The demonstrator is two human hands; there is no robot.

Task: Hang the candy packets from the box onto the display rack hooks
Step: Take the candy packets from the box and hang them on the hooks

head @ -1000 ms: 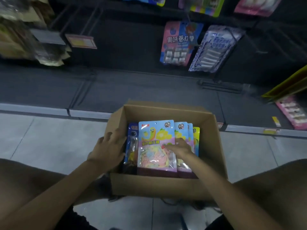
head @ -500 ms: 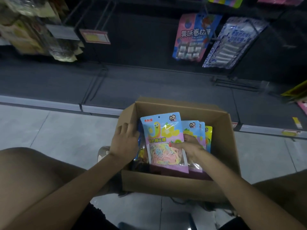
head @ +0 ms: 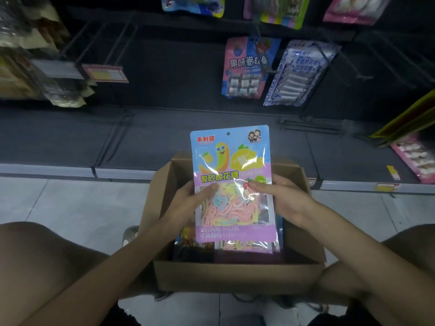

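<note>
A blue and purple candy packet [head: 231, 168] with pastel candy strings is held upright above the open cardboard box [head: 235, 276]. My left hand [head: 186, 203] holds its left edge, thumb on the front. My right hand [head: 284, 198] grips its right edge, thumb pressed on the front. More packets [head: 247, 247] lie in the box under it. Bare rack hooks [head: 110, 45] stick out at the upper left. A small hang hole shows at the packet's top.
A pink packet [head: 246, 67] and a blue-white packet [head: 299, 74] hang on the dark rack straight ahead. Brown packets [head: 35, 57] hang at left, a price tag [head: 106, 72] beside them. My knees flank the box on the tiled floor [head: 70, 201].
The front packet has been lifted out of the box and raised. My left hand left the box's side and took hold of the packet's left edge.
</note>
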